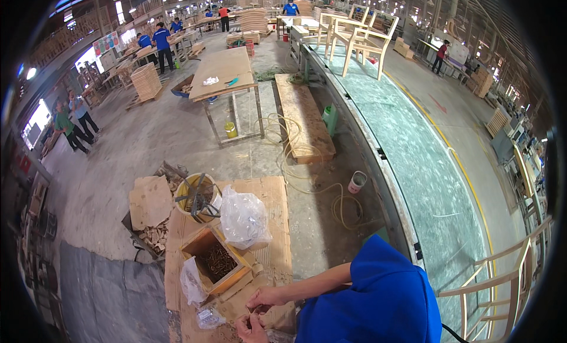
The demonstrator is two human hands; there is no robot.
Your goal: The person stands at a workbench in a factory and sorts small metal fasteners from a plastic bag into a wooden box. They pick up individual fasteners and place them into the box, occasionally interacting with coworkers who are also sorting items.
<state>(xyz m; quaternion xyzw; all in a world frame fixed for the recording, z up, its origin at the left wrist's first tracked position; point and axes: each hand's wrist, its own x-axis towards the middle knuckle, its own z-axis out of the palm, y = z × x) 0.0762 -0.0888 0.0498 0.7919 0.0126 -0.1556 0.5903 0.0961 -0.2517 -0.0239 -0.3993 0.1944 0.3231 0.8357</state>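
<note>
My right hand (269,297) reaches in from the right over a worktop covered with cardboard, its fingers pinched together. Just below it, near the lower edge, my left hand (253,330) is also closed, its fingertips close to those of the right. Something small and brownish seems to be between the fingertips, too small to name. Beside the hands stands a wooden box (220,261) holding many dark brown screws. Clear plastic bags lie about it: a large crumpled bag (245,218), a smaller bag (192,282) and a flat bag (209,317) next to my hands.
A bucket (198,195) with dark tools stands behind the box. Scrap wood (155,235) lies left of it. Along the right runs a long green conveyor (413,160) carrying wooden chair frames (363,38). A hose (289,151), a can (357,181) and a table (223,71) are ahead.
</note>
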